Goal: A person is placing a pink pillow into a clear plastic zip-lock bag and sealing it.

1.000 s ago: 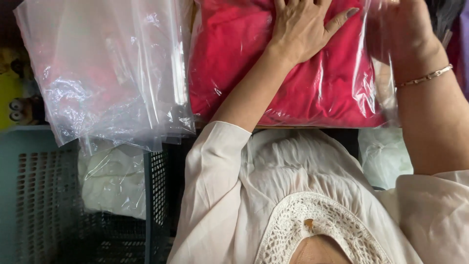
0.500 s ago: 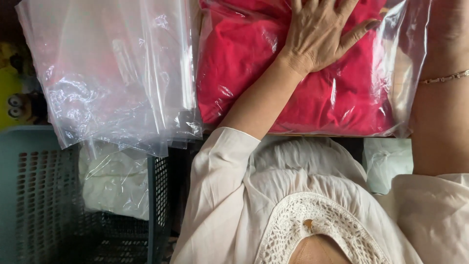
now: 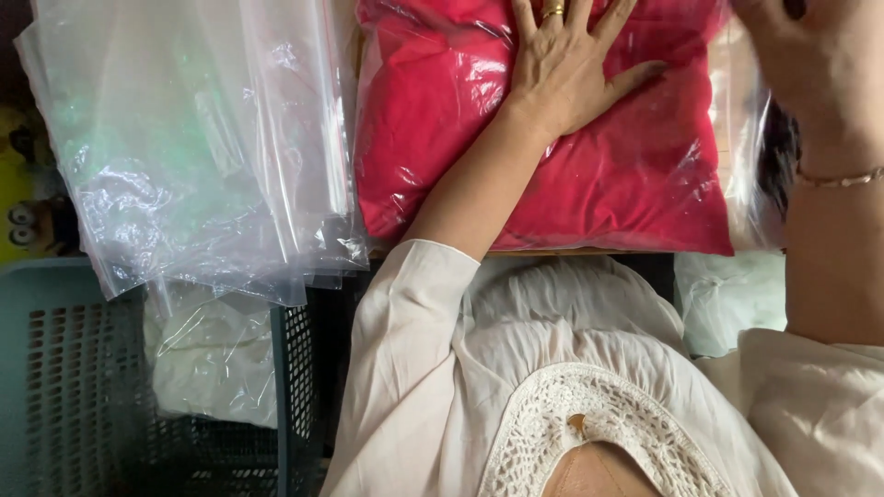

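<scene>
A folded red garment (image 3: 589, 175) lies flat, sealed in clear plastic.

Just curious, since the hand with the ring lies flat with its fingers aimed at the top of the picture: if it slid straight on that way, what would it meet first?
The left hand would likely just meet more of the bagged red cloth until the picture's edge.

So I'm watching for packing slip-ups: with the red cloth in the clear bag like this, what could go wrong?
The left hand presses flat on the red folded cloth in its clear plastic bag while the right hand works the bag's side edge; the slick film could slide or crease the cloth. The stack of empty clear plastic bags overhangs the grey perforated basket and might slip off into it.
</scene>
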